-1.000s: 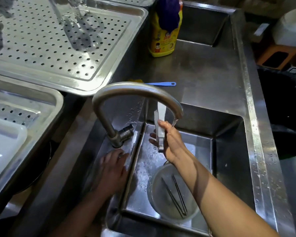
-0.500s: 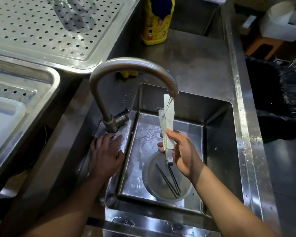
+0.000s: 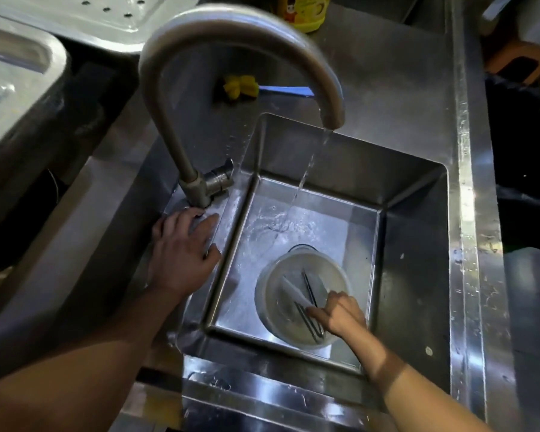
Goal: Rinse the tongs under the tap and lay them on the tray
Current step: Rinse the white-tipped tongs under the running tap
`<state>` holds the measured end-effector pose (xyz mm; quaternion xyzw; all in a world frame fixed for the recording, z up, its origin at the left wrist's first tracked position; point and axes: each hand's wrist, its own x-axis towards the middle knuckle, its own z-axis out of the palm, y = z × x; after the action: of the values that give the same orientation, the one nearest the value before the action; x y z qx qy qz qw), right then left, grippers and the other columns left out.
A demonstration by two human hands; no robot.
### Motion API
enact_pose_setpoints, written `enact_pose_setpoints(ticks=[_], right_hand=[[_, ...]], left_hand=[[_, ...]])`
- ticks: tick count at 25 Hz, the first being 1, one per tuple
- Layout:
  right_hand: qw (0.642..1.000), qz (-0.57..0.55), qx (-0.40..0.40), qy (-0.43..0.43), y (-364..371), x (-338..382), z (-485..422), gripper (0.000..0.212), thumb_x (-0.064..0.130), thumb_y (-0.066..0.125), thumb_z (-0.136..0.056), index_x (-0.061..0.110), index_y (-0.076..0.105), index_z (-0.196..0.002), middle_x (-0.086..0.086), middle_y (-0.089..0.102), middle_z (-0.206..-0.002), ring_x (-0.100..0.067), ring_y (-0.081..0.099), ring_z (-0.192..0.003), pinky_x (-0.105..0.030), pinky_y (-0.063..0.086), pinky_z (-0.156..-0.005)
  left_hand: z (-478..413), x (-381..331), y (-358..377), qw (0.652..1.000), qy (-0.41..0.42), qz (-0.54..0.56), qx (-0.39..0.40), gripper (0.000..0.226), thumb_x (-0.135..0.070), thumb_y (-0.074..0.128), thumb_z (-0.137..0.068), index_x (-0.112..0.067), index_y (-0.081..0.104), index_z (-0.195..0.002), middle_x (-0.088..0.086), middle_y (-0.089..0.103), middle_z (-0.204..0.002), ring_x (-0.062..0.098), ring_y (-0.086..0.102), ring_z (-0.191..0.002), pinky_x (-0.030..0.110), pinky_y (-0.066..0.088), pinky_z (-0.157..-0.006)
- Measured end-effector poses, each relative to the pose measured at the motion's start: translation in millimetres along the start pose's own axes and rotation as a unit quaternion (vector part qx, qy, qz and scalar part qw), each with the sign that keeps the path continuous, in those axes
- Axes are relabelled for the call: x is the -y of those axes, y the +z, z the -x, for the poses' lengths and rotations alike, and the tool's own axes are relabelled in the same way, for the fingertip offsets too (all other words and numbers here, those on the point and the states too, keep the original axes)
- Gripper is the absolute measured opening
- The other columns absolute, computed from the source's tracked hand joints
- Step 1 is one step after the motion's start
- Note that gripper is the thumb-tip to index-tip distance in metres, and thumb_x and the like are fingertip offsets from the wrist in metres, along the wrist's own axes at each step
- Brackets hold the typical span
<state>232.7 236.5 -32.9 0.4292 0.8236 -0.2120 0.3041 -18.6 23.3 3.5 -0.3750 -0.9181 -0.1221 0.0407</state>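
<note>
The tongs [image 3: 309, 302], thin dark metal, lie in the round white bowl [image 3: 267, 294] on the sink [image 3: 412, 244] floor, beside a white utensil [image 3: 293, 291]. The right hand [image 3: 340, 313] reaches into the bowl, fingers curled at the tongs; a closed grip cannot be confirmed. The left hand [image 3: 181, 251] rests spread flat on the counter [image 3: 113, 213] by the tap [image 3: 231, 35] base. Expect light, stiff, wet, slippery metal. Grasp mid-length, across both arms.

Sink [image 3: 415, 213] in front of me: brushed steel, wet sheen; tap [image 3: 231, 23] matt metal; tub [image 3: 272, 275] translucent white plastic, glossy.
</note>
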Motion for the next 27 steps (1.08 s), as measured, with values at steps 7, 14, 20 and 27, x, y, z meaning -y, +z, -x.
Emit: enact_pose_setpoints(ticks=[7, 14, 20, 27], right_hand=[[0.997, -0.056, -0.029, 0.046, 43.3, 11.7, -36.5, 0.080, 0.067, 0.061, -0.078, 0.006, 0.051, -0.128, -0.014, 0.054, -0.128, -0.034, 0.050, -0.116, -0.039, 0.046, -0.091], [0.996, -0.066, -0.040, 0.049, 57.0, 8.0, -32.0, 0.106, 0.079, 0.060, -0.070, 0.012, 0.031, -0.147, -0.013, 0.050, -0.134, -0.034, 0.047, -0.119, -0.042, 0.045, -0.091], [0.983, -0.141, -0.114, 0.012, 26.5, 18.8, -17.5, 0.061, 0.046, 0.063, -0.083, 0.020, 0.048, -0.136, -0.010, 0.055, -0.133, -0.031, 0.047, -0.122, -0.038, 0.042, -0.098], [0.929, -0.250, -0.208, -0.179, -56.4, 92.8, 13.3, 0.029, 0.031, 0.067, -0.090, 0.018, 0.070, -0.116, -0.002, 0.072, -0.107, -0.016, 0.063, -0.087, -0.030, 0.049, -0.085]], left_hand=[[0.2, -4.3, -6.4, 1.000, -0.002, -0.004, 0.004, 0.054, -0.036, 0.058, -0.078, -0.030, 0.055, -0.132, 0.006, 0.052, -0.134, 0.031, 0.043, -0.123, 0.048, 0.033, -0.105], [1.0, -5.8, -9.3, 1.000, 0.004, 0.005, -0.008, 0.054, -0.032, 0.061, -0.077, -0.027, 0.058, -0.130, 0.008, 0.055, -0.132, 0.034, 0.046, -0.121, 0.050, 0.035, -0.103], [0.3, -3.9, -7.7, 1.000, 0.007, -0.005, -0.001, 0.055, -0.035, 0.060, -0.077, -0.030, 0.054, -0.132, 0.006, 0.052, -0.132, 0.031, 0.044, -0.121, 0.050, 0.035, -0.102], [-0.1, -4.5, -8.6, 1.000, -0.002, 0.013, -0.009, 0.056, -0.031, 0.065, -0.073, -0.030, 0.058, -0.128, 0.004, 0.054, -0.130, 0.029, 0.044, -0.121, 0.049, 0.036, -0.100]])
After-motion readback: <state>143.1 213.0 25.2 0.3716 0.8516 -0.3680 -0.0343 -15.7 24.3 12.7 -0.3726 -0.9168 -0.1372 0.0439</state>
